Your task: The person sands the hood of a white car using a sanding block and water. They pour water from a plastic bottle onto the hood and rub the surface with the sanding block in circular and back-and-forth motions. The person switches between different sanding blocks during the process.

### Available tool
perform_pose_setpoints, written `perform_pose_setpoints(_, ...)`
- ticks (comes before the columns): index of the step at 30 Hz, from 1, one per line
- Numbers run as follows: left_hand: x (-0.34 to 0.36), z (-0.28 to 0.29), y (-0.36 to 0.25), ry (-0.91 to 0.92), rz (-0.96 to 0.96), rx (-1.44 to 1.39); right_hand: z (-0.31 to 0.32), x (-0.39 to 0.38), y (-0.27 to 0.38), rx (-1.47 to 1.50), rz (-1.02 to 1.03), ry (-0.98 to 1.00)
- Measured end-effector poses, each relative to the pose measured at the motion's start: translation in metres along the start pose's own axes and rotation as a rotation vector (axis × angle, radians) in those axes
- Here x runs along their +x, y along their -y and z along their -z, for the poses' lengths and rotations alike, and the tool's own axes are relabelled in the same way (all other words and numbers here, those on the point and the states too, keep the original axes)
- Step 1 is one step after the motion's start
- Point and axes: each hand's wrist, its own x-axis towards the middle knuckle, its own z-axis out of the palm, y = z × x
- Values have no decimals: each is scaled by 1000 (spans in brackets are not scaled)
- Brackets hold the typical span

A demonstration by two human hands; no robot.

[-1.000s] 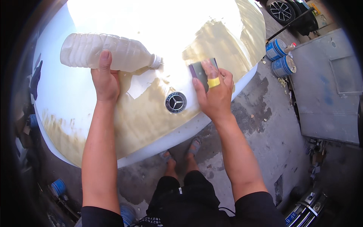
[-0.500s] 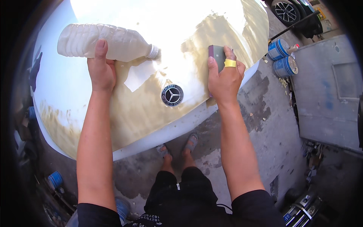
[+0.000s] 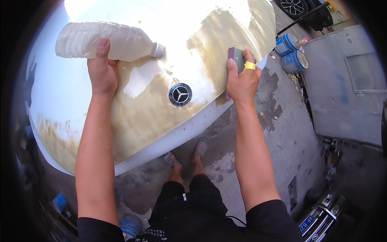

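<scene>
A cloudy, ribbed bottle (image 3: 133, 43) lies sideways at ten o'clock, clamped by the left hand (image 3: 103, 74), fingers mostly hidden. At one o'clock, the right hand (image 3: 244, 85) clamps a purple-edged, grey-green block (image 3: 238, 58) over a glare-bleached, tan-smeared, perhaps wet panel (image 3: 149, 125).

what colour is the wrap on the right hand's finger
The wrap is yellow, shown best in the head view.

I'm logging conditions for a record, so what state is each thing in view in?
Left hand: gripping the bottle, thumb against its side
Bottle: tipped on its side, cloudy; capped or not, unclear
Right hand: gripping the block
Block: held near the panel's edge
Yellow band: wrapped around a right-hand finger
Car panel: white, with tan smears
Round emblem: in place on the panel
Blue buckets: upright, close together
</scene>
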Motion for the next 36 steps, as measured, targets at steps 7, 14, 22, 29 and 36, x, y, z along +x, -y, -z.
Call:
perform_pose_setpoints(7, -1, 7, -1, 3, 14, -7, 7, -119, 31, 108, 230, 76)
perform_pose_setpoints(14, 0, 5, 6, 9, 7, -3, 5, 52, -14, 53, 339, 172)
perform_pose_setpoints(22, -1, 1, 0, -169, -72, 56, -6, 77, 25, 300, 998, 597)
perform_pose_setpoints(29, -76, 7, -16, -639, -231, 164, -12, 97, 19, 289, 1269, 728)
perform_pose_setpoints(36, -148, -22, -11, -950, -347, 167, -28, 116, 67, 354, 1521, 769)
